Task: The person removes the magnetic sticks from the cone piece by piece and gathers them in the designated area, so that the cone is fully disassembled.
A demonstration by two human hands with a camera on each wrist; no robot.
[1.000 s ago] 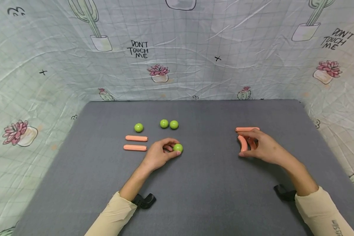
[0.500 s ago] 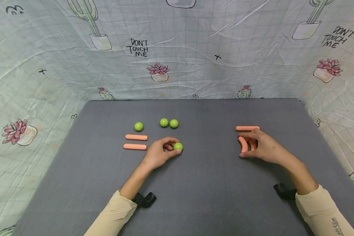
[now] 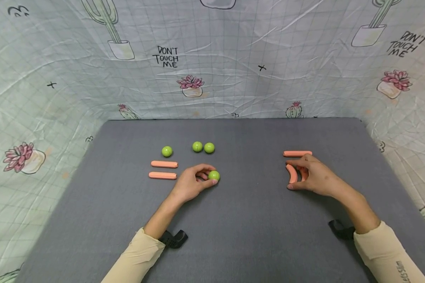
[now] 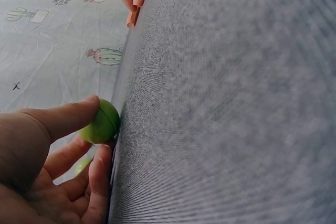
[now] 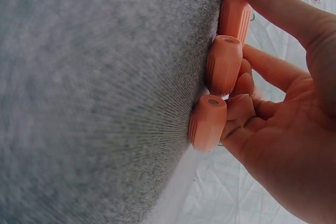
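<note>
With thumb and fingertips, my left hand [image 3: 191,184] pinches a small green ball [image 3: 214,175] that sits on the table. A seam line crosses the ball [image 4: 103,121] in the left wrist view. On the right, my right hand [image 3: 318,177] spans a curved orange piece [image 3: 291,174], thumb at its near end and forefinger at its far end. A second curved orange piece [image 3: 303,173] lies under the bent fingers, partly hidden. Just behind is a straight orange stick [image 3: 297,153]. The right wrist view shows ribbed sides and a holed end on one orange piece [image 5: 224,65].
Behind the left hand, two green balls [image 3: 203,147] stand close together, with another green ball [image 3: 167,151] farther left. Two parallel orange sticks [image 3: 163,169] lie left of that hand. A patterned cloth [image 3: 226,78] rises behind the grey table [image 3: 241,220].
</note>
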